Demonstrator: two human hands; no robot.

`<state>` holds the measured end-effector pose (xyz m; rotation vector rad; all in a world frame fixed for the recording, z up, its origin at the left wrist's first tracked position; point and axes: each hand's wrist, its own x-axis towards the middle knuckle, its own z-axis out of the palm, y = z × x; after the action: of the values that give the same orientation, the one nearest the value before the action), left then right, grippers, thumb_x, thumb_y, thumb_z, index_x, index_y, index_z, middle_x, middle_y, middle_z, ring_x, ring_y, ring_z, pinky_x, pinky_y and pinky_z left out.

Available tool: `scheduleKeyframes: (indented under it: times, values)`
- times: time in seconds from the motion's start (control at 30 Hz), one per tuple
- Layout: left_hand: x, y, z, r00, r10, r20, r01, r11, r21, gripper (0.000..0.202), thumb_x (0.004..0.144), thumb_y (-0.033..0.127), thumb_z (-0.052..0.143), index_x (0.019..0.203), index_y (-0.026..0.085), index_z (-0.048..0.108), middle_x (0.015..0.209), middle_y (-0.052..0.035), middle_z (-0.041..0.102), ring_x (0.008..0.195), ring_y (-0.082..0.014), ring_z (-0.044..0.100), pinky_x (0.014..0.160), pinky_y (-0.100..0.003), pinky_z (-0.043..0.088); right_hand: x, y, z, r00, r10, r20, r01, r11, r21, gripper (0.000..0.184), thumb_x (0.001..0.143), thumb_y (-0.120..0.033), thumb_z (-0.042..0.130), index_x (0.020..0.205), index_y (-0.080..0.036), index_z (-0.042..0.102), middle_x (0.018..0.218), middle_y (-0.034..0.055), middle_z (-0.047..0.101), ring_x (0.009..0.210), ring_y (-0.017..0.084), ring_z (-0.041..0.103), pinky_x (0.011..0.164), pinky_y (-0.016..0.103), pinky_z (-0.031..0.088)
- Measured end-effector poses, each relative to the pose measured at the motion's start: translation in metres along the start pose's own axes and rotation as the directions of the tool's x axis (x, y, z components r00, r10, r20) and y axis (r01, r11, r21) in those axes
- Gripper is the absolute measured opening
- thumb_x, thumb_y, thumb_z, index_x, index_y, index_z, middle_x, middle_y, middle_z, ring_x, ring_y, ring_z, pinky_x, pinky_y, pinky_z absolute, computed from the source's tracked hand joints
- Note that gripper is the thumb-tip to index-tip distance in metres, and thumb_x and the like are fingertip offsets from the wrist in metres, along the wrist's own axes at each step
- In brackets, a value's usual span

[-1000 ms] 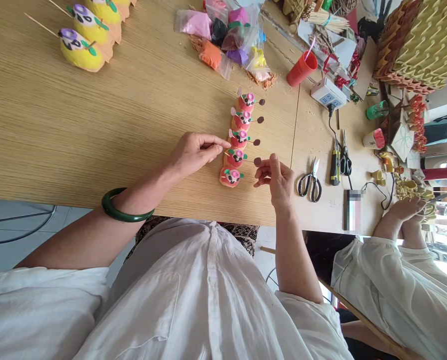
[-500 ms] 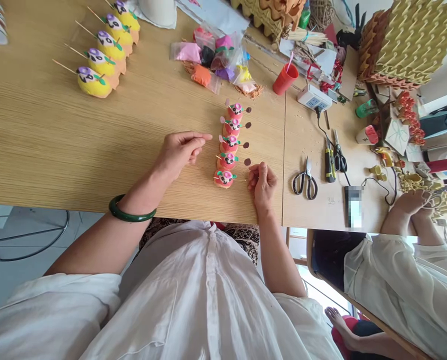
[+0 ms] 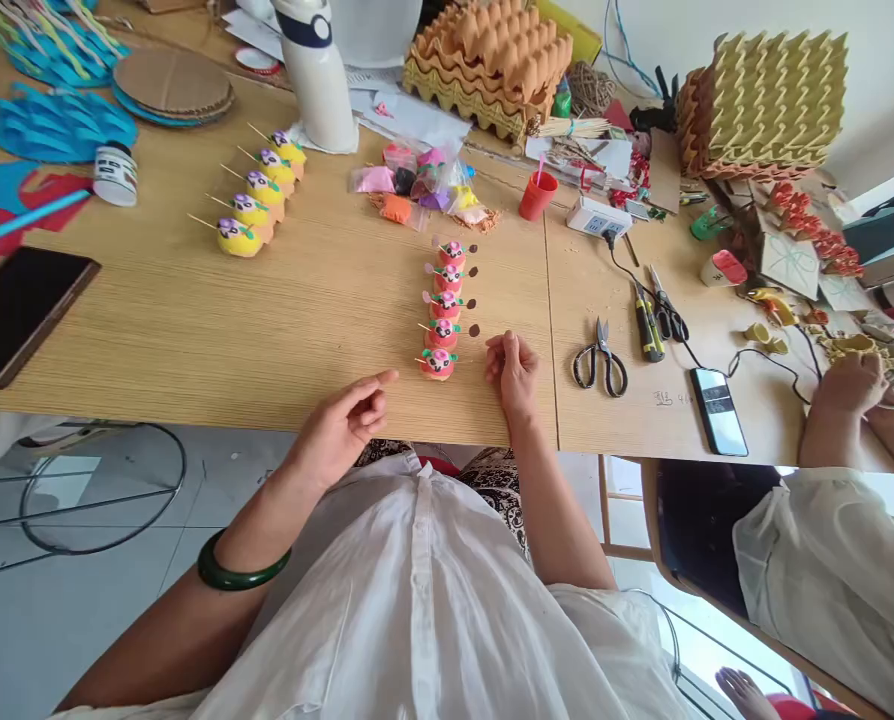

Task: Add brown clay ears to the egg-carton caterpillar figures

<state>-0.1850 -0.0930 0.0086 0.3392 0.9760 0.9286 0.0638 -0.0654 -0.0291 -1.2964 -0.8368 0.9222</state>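
A row of small pink mouse-like figures (image 3: 442, 305) with toothpicks stands on the wooden table (image 3: 192, 330), and small brown discs (image 3: 475, 329) lie beside them. My left hand (image 3: 346, 425) hovers at the table's front edge, left of the nearest figure (image 3: 437, 363). Its index finger is stretched out, the other fingers are loosely bent, and nothing shows in it. My right hand (image 3: 511, 370) rests on the table just right of that figure, close to a brown disc. Its fingers are curled together, and whatever they hold is hidden.
Yellow figures on sticks (image 3: 256, 200) stand at the back left, bags of coloured clay (image 3: 421, 190) and a red cup (image 3: 537, 193) behind the row. Scissors (image 3: 601, 360), pliers and a phone (image 3: 717, 410) lie to the right. Another person's hands (image 3: 852, 385) work at far right. A black phone (image 3: 19, 310) lies far left.
My left hand has drawn back from the row of pink figures to the table's edge and no longer pinches a stick. My right hand has lowered onto the table. The view has widened.
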Motion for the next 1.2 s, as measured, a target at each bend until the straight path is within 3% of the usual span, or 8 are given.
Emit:
scheduleKeyframes:
  times: [0.1,0.27,0.37,0.5,0.67,0.83,0.97,1.2]
  values:
    - [-0.011,-0.009,0.015,0.991,-0.135,0.005,0.135,0.985,-0.107,0.03,0.101,0.019,0.054,0.106,0.006,0.081,0.086,-0.0091,0.075,0.078,-0.0122,0.072,0.075,-0.023,0.063,0.002,0.001,0.002,1.0,-0.003,-0.008,0.003,1.0,0.011,0.06,0.082,-0.08,0.066,0.074,-0.02,0.066,0.054,-0.0064,0.052,0.042,0.007,0.041,0.04,0.022,0.033]
    - [-0.022,-0.016,0.027,0.961,-0.205,0.184,0.233,0.961,-0.15,0.051,0.11,0.043,0.044,0.117,0.004,0.077,0.123,-0.018,0.077,0.118,-0.0235,0.073,0.105,-0.035,0.06,-0.031,-0.009,0.001,0.985,-0.11,-0.13,0.104,0.993,-0.054,0.05,0.093,-0.069,0.061,0.077,-0.022,0.066,0.056,-0.0068,0.049,0.046,0.007,0.04,0.045,0.022,0.035]
    - [-0.024,-0.018,0.025,0.943,-0.239,0.232,0.276,0.951,-0.143,0.056,0.109,0.051,0.044,0.119,0.007,0.077,0.128,-0.0175,0.076,0.125,-0.0243,0.07,0.109,-0.036,0.057,-0.073,-0.02,-0.001,0.982,-0.177,0.071,0.187,0.965,-0.181,0.034,0.101,-0.052,0.061,0.088,-0.022,0.071,0.067,-0.0034,0.062,0.054,0.008,0.052,0.053,0.024,0.045]
    - [-0.025,-0.023,0.026,0.93,-0.284,0.233,0.317,0.941,-0.119,0.057,0.11,0.051,0.04,0.12,0.01,0.078,0.116,-0.0124,0.079,0.103,-0.0159,0.074,0.092,-0.025,0.06,-0.112,-0.023,0.005,0.848,-0.25,0.466,0.416,0.861,-0.294,0.02,0.101,-0.034,0.066,0.117,-0.024,0.074,0.102,0.0063,0.077,0.079,0.014,0.069,0.066,0.028,0.057]
    - [-0.026,-0.03,0.033,0.93,-0.264,0.254,0.278,0.96,-0.02,0.052,0.104,0.057,0.053,0.125,0.017,0.077,0.131,-0.0111,0.076,0.124,-0.0195,0.069,0.098,-0.026,0.056,-0.121,-0.017,0.012,0.795,-0.299,0.528,0.558,0.702,-0.442,0.015,0.102,-0.026,0.063,0.107,-0.024,0.077,0.107,0.0093,0.081,0.098,0.022,0.074,0.084,0.039,0.064]
    - [-0.028,-0.037,0.03,0.957,-0.12,0.266,0.087,0.987,0.132,0.041,0.093,0.051,0.074,0.121,0.022,0.08,0.128,-0.0075,0.078,0.124,-0.0223,0.069,0.101,-0.03,0.056,-0.129,-0.023,0.008,0.949,-0.081,0.305,0.172,0.944,-0.283,0.015,0.099,-0.036,0.068,0.104,-0.023,0.074,0.098,0.0052,0.077,0.077,0.015,0.072,0.066,0.03,0.065]
    - [-0.03,-0.041,0.023,0.959,0.052,0.278,-0.167,0.898,0.408,0.031,0.093,0.041,0.077,0.116,0.021,0.082,0.122,-0.0071,0.08,0.112,-0.0226,0.073,0.102,-0.033,0.056,-0.132,-0.026,0.005,0.958,0.202,0.206,-0.203,0.979,-0.014,0.032,0.089,-0.051,0.078,0.104,-0.024,0.07,0.096,0.0026,0.078,0.074,0.015,0.075,0.067,0.03,0.069]
    - [-0.027,-0.038,0.025,0.955,0.101,0.279,-0.248,0.788,0.564,0.033,0.088,0.047,0.081,0.1,0.017,0.083,0.096,-0.0062,0.081,0.081,-0.0165,0.071,0.077,-0.026,0.057,-0.134,-0.027,0.006,0.966,0.129,0.226,-0.124,0.992,-0.036,0.026,0.093,-0.045,0.075,0.111,-0.026,0.07,0.095,0.0001,0.077,0.069,0.012,0.074,0.069,0.028,0.068]
